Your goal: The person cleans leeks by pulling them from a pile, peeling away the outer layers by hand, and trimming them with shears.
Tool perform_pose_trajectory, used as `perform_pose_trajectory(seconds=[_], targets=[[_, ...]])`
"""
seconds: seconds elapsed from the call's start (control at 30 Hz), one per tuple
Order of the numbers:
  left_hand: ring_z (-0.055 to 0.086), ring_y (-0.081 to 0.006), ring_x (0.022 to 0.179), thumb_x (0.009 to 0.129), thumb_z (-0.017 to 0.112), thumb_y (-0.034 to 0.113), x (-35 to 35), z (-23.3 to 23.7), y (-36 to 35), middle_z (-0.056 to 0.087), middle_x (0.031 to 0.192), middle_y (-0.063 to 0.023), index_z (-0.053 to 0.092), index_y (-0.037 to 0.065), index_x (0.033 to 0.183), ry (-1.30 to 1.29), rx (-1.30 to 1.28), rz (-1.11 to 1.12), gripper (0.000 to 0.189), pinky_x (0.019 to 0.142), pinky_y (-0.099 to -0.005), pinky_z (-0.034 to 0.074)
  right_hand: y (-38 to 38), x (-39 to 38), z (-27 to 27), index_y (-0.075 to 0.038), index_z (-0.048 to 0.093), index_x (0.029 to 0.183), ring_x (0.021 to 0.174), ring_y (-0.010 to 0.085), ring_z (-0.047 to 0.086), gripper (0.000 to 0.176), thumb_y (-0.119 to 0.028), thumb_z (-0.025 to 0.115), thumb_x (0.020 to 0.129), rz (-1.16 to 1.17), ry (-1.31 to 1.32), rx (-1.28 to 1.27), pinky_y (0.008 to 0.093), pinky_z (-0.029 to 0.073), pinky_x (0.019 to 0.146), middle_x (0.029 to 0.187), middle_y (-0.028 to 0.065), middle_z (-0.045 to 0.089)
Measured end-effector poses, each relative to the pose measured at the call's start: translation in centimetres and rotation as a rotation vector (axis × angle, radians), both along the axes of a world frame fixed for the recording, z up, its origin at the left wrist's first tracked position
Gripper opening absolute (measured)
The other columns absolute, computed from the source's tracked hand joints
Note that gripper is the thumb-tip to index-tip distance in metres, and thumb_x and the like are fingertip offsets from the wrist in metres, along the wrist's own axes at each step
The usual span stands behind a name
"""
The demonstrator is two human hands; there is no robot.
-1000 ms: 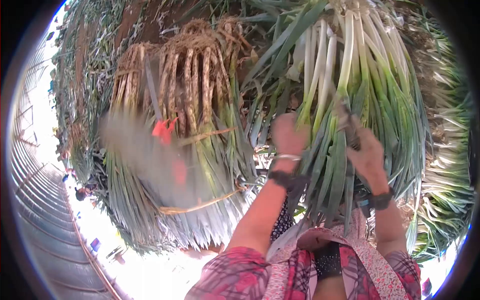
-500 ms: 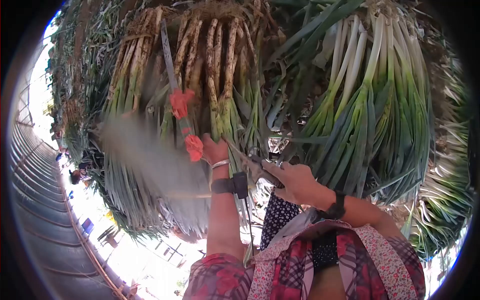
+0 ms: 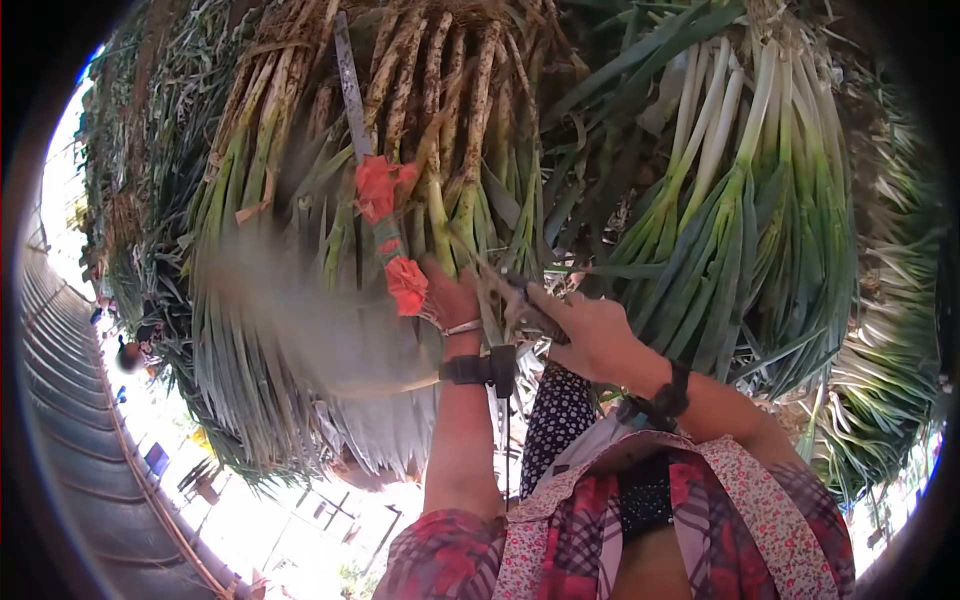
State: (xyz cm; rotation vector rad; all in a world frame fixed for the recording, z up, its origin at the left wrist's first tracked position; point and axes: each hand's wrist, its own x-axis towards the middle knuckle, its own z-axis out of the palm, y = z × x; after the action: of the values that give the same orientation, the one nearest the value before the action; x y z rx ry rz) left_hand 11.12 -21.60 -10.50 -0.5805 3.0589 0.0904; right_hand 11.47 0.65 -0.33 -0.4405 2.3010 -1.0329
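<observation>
Soil-stained leek stalks (image 3: pixel 480 105) hang in the upper middle, with green leaves below. My left hand (image 3: pixel 455 298) is closed around their lower green part, its fingertips partly hidden. My right hand (image 3: pixel 595 335) grips a dark-handled tool (image 3: pixel 535 315), whose tip points up and left beside my left hand. The tool's exact shape is unclear. Just left of my left hand, a long, flat metal strip (image 3: pixel 350 90) slants down into a grip wrapped in red material (image 3: pixel 376 190), with a second red wrap at its lower end.
Cleaner white-stemmed leeks (image 3: pixel 745 130) form a large bundle at the right. More leeks (image 3: pixel 875 365) line the far right. A translucent blur covers leaves at lower left. Curved ribbed roofing (image 3: pixel 75 430) runs down the left edge; a person (image 3: pixel 130 355) shows small beside it.
My left hand and the red-wrapped strip appear slightly farther right, as do the soiled stalks. My right hand keeps its hold on the tool, now closer to my left hand.
</observation>
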Motion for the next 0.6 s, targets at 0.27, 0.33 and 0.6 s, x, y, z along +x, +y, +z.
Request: perform_pose_trajectory(seconds=[0.27, 0.33, 0.6], targets=[[0.049, -0.0436, 0.096, 0.061, 0.070, 0.016, -0.3, 0.9, -0.2, 0.054, 0.095, -0.0238, 0.049, 0.002, 0.093, -0.201, 0.211, 0.106, 0.041, 0.085, -0.0527, 0.035, 1.0, 1.4, 0.4, -0.017, 0.041, 0.136, 0.076, 0.0341, 0.059, 0.076, -0.021, 0.068, 0.065, -0.112, -0.136, -0.006, 0.0435, 0.048, 0.065, 0.085, 0.0145, 0.055], [0.053, -0.0425, 0.089, 0.061, 0.070, 0.015, -0.4, 1.3, 0.1, 0.056, 0.089, -0.0223, 0.048, 0.002, 0.090, -0.157, 0.163, 0.067, 0.039, 0.082, -0.0494, 0.038, 1.0, 2.6, 1.5, -0.017, 0.041, 0.136, 0.076, 0.0340, 0.059, 0.076, -0.021, 0.068, 0.065, -0.055, -0.208, 0.014, 0.0433, 0.048, 0.065, 0.086, 0.0144, 0.055], [0.056, -0.0398, 0.097, 0.065, 0.063, 0.011, 0.6, 3.6, 2.0, 0.058, 0.100, -0.0220, 0.047, 0.001, 0.109, -0.201, 0.138, 0.018, 0.048, 0.082, -0.0506, 0.039, -0.4, -1.0, -0.9, -0.018, 0.041, 0.136, 0.075, 0.0352, 0.059, 0.078, -0.019, 0.068, 0.064, -0.205, -0.063, 0.005, 0.0431, 0.048, 0.064, 0.088, 0.0154, 0.057]])
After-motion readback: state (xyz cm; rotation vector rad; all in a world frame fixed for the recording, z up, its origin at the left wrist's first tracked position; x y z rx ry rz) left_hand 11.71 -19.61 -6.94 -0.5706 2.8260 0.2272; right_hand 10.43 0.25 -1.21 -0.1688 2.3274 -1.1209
